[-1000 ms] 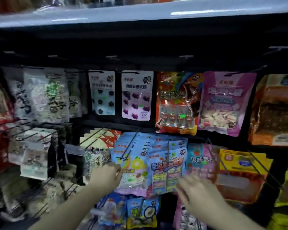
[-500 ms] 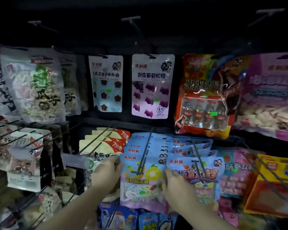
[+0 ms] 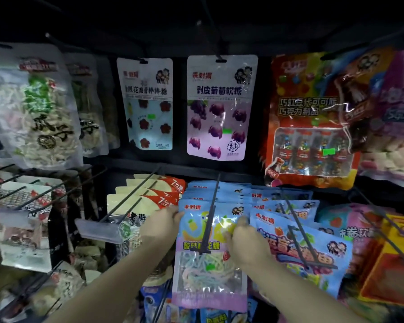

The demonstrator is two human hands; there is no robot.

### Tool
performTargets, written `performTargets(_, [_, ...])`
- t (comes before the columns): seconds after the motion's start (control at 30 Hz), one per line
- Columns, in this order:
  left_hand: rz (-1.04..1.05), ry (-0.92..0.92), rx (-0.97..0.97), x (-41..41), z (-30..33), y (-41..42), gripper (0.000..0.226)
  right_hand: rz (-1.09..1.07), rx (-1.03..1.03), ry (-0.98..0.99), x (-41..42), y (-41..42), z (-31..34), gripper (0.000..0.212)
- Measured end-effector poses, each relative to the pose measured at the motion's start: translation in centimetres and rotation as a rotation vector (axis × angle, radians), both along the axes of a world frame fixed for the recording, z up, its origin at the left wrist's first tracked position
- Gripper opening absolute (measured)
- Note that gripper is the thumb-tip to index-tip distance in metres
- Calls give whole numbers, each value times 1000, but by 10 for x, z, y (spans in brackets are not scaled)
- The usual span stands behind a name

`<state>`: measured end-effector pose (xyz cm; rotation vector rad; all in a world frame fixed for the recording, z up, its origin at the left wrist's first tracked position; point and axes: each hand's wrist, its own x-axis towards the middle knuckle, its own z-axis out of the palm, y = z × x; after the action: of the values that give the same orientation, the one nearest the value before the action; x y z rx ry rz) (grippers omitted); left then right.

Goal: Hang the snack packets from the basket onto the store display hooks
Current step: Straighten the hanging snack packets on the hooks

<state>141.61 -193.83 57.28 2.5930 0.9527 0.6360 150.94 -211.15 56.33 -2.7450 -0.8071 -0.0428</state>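
Observation:
A blue and purple candy packet point(image 3: 209, 271) hangs at the front of a stack on a black display hook point(image 3: 212, 213) in the lower row. My left hand point(image 3: 160, 226) grips the packet's upper left edge. My right hand point(image 3: 247, 245) lies over its right side, fingers curled at the right edge. The hook's rod runs down across the packet's face. The basket is out of view.
Neighbouring hooks hold cream and red packets point(image 3: 149, 197) to the left and blue packets point(image 3: 301, 243) to the right. The upper row carries a lollipop packet point(image 3: 147, 103), a grape gummy packet point(image 3: 219, 108) and a red chocolate packet point(image 3: 308, 122). Bare hook rods point(image 3: 44, 194) jut out at left.
The view has come closer and lower onto the lower row. My right hand moved left from the blue packets onto the candy packet's right side. My left hand stayed at its left edge.

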Motion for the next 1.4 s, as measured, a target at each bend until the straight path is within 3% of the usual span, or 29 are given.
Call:
performTargets(0.17, [10,-79,14,11,-9,4,29,8,-64,-39,10,4,-11,64])
performTargets(0.33, [19,-97,-16,-3,-15,-4,26,46,-12,68,0,-13,-12,66])
performTargets(0.43, [32,-47,-19,-13,-12,-9,22,157,16,55,-15,-39,-14,60])
performTargets(0.57, [88,-61,-24,-26,-11,-18,35,279,40,68,-31,-80,-10,51])
performTargets(0.7, [39,-109,142,-39,-8,-39,27,270,35,9,-35,-120,-5,40])
performTargets(0.8, [-122,-4,284,-38,-11,-61,18,305,93,-24,-33,-144,-5,57])
performTargets(0.93, [-135,141,377,-32,-17,-83,41,344,29,-58,-24,-165,5,33])
performTargets(1.07, [-86,272,398,-43,-4,-98,35,239,-23,-118,-12,-185,13,33])
performTargets(1.23, [-176,400,412,-37,-15,-121,33,28,-138,-135,22,-208,9,40])
performTargets(1.4, [-243,288,419,-4,-29,-141,45,-39,-125,-92,57,-208,-4,42])
